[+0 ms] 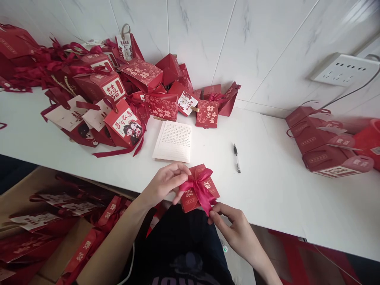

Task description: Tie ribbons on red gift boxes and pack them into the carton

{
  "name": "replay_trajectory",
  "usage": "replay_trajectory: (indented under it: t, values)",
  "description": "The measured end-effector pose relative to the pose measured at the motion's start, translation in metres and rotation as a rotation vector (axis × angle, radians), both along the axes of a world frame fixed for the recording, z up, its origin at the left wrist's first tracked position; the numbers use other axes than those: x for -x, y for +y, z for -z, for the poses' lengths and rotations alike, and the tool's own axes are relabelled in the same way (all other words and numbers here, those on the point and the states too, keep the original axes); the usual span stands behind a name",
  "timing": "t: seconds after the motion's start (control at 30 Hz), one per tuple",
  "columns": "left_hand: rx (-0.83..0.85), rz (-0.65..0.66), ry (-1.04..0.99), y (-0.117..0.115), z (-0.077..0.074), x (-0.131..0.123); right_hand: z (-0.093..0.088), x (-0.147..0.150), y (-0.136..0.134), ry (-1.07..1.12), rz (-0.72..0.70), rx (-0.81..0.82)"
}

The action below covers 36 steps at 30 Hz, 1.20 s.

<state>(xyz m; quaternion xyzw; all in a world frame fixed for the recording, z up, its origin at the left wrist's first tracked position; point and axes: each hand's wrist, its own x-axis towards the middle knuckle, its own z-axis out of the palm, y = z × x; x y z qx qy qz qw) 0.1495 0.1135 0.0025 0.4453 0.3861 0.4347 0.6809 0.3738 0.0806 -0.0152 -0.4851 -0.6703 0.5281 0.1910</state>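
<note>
A small red gift box (190,202) with gold lettering sits at the front edge of the white table, tied with a crimson ribbon bow (202,187). My left hand (168,181) pinches the bow's left loop between thumb and fingers, at the box's upper left side. Down at the lower right, my right hand (228,221) grips a ribbon tail between thumb and forefinger. Part of the box is covered by the bow.
An open notebook (174,140) with handwriting and a black-capped pen (236,158) lie beyond the box. Many red gift boxes (145,73) are heaped at the back left. More red boxes (320,142) stand at right, below a white power strip (341,70). A carton (18,184) of boxes is lower left.
</note>
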Motion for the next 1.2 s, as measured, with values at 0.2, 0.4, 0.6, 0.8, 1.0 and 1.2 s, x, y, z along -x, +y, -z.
replay_trajectory:
  t: [0.2,0.4,0.6,0.8,1.0,1.2]
  values:
    - [-0.121,0.055,-0.008,-0.002,0.001,0.014,0.000,-0.002,-0.001,0.011,-0.015,0.001]
    - [-0.074,0.025,0.322,-0.008,-0.008,0.018,0.002,-0.002,-0.001,0.019,-0.030,-0.010]
    - [-0.083,0.032,0.308,-0.010,-0.012,0.013,0.003,0.000,-0.001,0.030,-0.040,-0.012]
    - [-0.025,0.013,0.180,-0.004,-0.005,0.010,0.001,0.000,0.000,0.025,-0.036,-0.021]
    - [0.002,0.041,0.155,-0.007,-0.005,0.013,0.001,-0.001,-0.001,0.034,-0.051,-0.018]
    - [0.034,0.043,0.374,-0.013,-0.013,0.016,0.002,-0.001,-0.001,0.049,-0.052,-0.021]
